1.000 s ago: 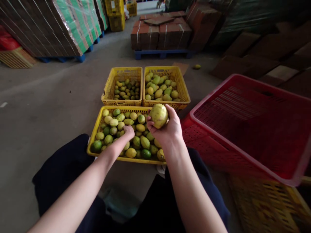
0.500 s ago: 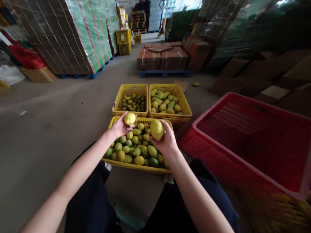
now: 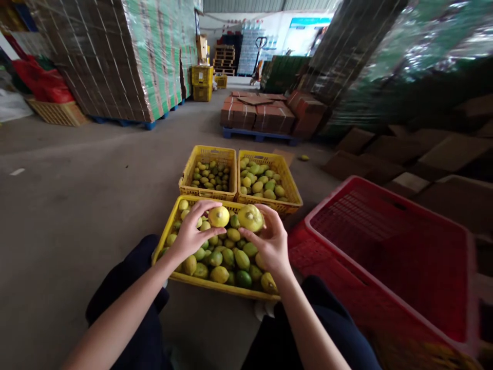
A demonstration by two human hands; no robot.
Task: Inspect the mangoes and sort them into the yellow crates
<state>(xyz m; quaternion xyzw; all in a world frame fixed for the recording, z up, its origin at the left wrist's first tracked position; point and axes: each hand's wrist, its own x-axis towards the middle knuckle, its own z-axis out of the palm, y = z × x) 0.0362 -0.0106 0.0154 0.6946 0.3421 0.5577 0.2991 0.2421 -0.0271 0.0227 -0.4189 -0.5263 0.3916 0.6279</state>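
Head view: smaller lemon (image 3: 219,217) gripped between left fingers (image 3: 201,207), larger lemon (image 3: 250,218) between right fingers (image 3: 272,218).

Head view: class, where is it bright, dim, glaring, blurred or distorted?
Head view: far wall bright, red crate dim inside; head view: glare streaks the plastic wrap at right; head view: outer edges smeared, the tall stack at left leaning, likely lens distortion, while the hands look clearer.
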